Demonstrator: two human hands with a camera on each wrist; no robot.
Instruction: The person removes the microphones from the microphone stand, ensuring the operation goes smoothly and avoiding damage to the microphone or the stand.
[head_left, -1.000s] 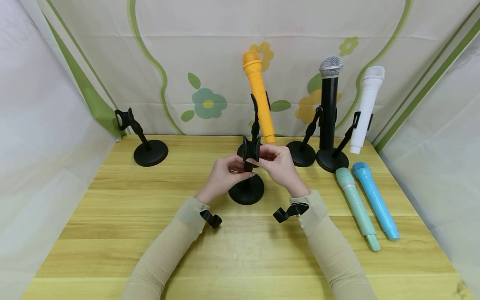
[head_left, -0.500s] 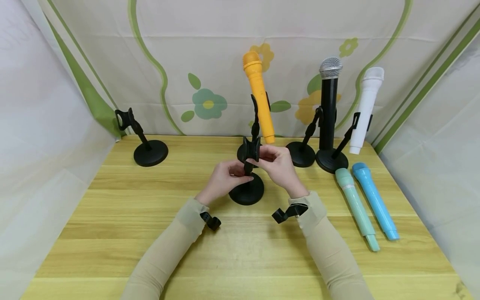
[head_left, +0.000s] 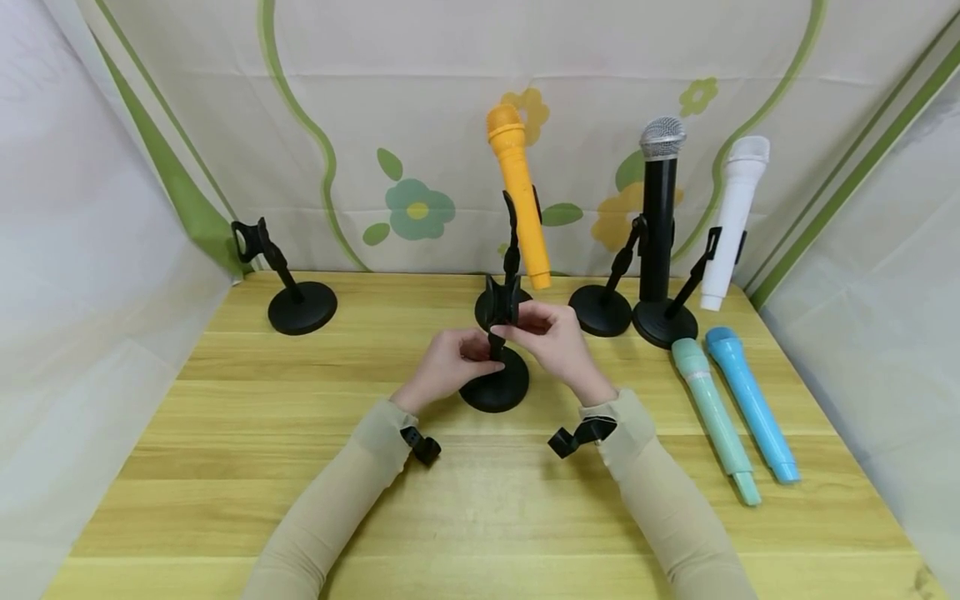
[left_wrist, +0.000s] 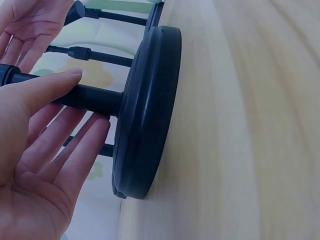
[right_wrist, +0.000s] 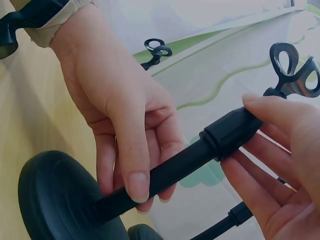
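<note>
A black tabletop microphone stand [head_left: 495,392] stands on the wooden table in front of me, with an unfilled clip at its top. My left hand [head_left: 444,368] pinches the pole low down, just above the round base [left_wrist: 152,115]; the thumb lies on one side and the fingers on the other. Higher up, my right hand [head_left: 558,343] grips the ribbed collar [right_wrist: 232,131] right under the clip [right_wrist: 292,72]. In the head view the clip partly covers another stand's base directly behind, which carries an orange microphone [head_left: 519,192].
At the back right, a black microphone [head_left: 658,221] with a silver head and a white microphone [head_left: 735,221] sit in stands. A green microphone [head_left: 716,421] and a blue microphone [head_left: 752,404] lie on the table [head_left: 480,517]. Another bare stand [head_left: 302,307] is back left.
My left hand has slid down the pole toward the base. My right hand stays at the collar, and the stand has kept its place.
</note>
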